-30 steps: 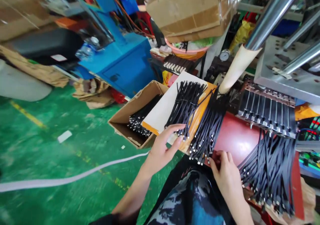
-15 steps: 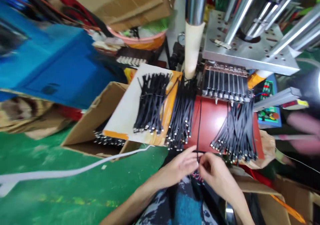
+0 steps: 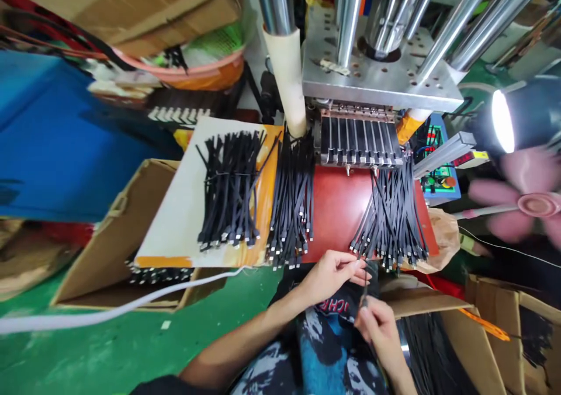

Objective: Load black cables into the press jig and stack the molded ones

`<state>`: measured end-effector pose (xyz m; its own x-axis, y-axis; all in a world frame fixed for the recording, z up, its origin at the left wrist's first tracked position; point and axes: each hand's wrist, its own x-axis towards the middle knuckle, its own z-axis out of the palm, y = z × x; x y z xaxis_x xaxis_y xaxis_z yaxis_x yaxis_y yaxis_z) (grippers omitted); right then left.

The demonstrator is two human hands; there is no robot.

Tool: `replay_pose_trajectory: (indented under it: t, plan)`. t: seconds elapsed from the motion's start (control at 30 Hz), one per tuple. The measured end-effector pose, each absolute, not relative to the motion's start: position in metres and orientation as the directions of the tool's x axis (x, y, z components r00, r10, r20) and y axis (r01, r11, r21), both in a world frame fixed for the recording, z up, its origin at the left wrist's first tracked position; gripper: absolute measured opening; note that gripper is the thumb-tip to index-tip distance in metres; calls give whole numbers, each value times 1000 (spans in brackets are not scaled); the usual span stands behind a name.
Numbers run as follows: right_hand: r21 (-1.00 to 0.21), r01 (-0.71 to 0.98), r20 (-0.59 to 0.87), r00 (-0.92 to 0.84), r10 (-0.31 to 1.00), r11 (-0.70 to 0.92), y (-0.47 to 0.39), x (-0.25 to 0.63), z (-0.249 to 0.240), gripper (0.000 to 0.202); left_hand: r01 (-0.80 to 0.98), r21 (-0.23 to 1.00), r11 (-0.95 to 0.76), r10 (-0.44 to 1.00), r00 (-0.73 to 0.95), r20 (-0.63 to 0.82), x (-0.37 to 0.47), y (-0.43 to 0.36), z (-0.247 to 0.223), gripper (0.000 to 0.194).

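Both hands are above my lap, just off the front edge of the red work surface [image 3: 337, 208]. One black cable [image 3: 366, 281] runs between them. My left hand [image 3: 335, 275] pinches its upper part near the right cable bundle [image 3: 392, 219]. Lower and to the right, my right hand [image 3: 379, 322] has its fingers closed round the lower part of the same cable. A second bundle of black cables [image 3: 291, 202] lies left of the bare red area. Farther left, a tied bundle [image 3: 232, 190] rests on a white board [image 3: 175, 219].
A press with a metal plate [image 3: 377, 85] and a slotted mould [image 3: 362, 141] stands behind the red surface. Open cardboard boxes holding cables are at lower left [image 3: 118, 225] and lower right [image 3: 468, 336]. A pink fan [image 3: 537, 202] and a lit lamp [image 3: 502, 120] are at right.
The view has shifted to the right. My right hand has moved lower, away from my left hand, and the cable now spans the gap between them.
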<state>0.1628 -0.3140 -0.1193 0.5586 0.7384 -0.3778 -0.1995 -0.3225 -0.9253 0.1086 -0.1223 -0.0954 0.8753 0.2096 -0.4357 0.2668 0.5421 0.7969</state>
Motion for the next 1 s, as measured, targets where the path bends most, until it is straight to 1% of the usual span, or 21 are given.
replay_pose_trajectory:
  t: [0.07, 0.1, 0.13, 0.17, 0.23, 0.27, 0.3, 0.33, 0.37, 0.4, 0.43, 0.47, 0.53, 0.6, 0.63, 0.7, 0.73, 0.8, 0.87, 0.9, 1.0]
  plan:
    - [-925, 12, -352, 359, 865, -381, -327, 168, -111, 52, 203, 645, 737, 140, 888, -439, 117, -121, -94, 62]
    - [-909, 78, -379, 258, 889, -410, -332, 176, -106, 51, 173, 581, 795, 126, 890, -438, 120, -120, -92, 62]
    - [-885, 119, -429, 165, 888, -450, -334, 187, -100, 48, 150, 547, 824, 126, 892, -434, 121, -119, -88, 61]
    - [-858, 138, -489, 83, 869, -496, -333, 201, -94, 43, 128, 548, 826, 142, 894, -424, 122, -117, -84, 60]
    - [-825, 118, -557, -4, 830, -553, -321, 230, -80, 29, 120, 632, 765, 180, 903, -390, 120, -114, -73, 56]
    - [-834, 78, -548, 9, 837, -547, -310, 242, -73, 34, 130, 691, 711, 197, 907, -372, 118, -113, -67, 53]
    - [-858, 21, -510, 71, 857, -513, -297, 252, -67, 42, 146, 748, 648, 210, 909, -359, 115, -113, -62, 51]
    - [-891, -41, -452, 186, 873, -452, -282, 258, -61, 45, 169, 795, 582, 220, 909, -355, 112, -112, -57, 49]
    - [-921, -92, -386, 331, 861, -378, -266, 262, -57, 42, 197, 833, 517, 232, 905, -358, 110, -111, -54, 47]
    - [-943, -123, -330, 467, 820, -309, -250, 262, -53, 37, 227, 863, 451, 245, 898, -365, 107, -110, -50, 45]
    - [-957, -136, -289, 566, 772, -258, -235, 261, -50, 34, 260, 888, 379, 258, 892, -372, 105, -106, -47, 43]
    - [-964, -136, -262, 623, 737, -227, -222, 259, -49, 34, 299, 908, 293, 262, 888, -377, 104, -102, -44, 42]
    - [-971, -114, -234, 612, 755, -208, -205, 255, -49, 34, 365, 926, 94, 253, 891, -377, 105, -87, -36, 36]
    - [-976, -70, -210, 546, 811, -206, -198, 254, -52, 32, 358, 931, -75, 295, 899, -322, 110, -68, -26, 26]
    - [-978, -40, -197, 517, 833, -206, -197, 254, -54, 30, 327, 936, -130, 340, 901, -268, 115, -58, -21, 27]
    - [-979, 35, -164, 464, 871, -203, -198, 255, -58, 29, 241, 949, -204, 436, 890, -132, 126, -39, -12, 36]
    - [-978, 73, -146, 442, 885, -197, -198, 255, -59, 29, 204, 948, -243, 465, 882, -71, 132, -31, -8, 33]
    - [-973, 142, -106, 418, 902, -181, -198, 256, -59, 29, 161, 935, -316, 467, 884, 6, 143, -18, -2, 21]
    - [-965, 204, -62, 427, 902, -163, -197, 257, -58, 28, 135, 938, -319, 435, 900, 18, 150, -10, 3, 20]
    - [-961, 231, -39, 438, 898, -155, -196, 258, -57, 29, 122, 952, -281, 418, 908, 7, 152, -7, 5, 19]
    - [-948, 295, 27, 458, 888, -123, -192, 264, -53, 29, 75, 993, -96, 387, 922, -32, 153, -3, 7, 16]
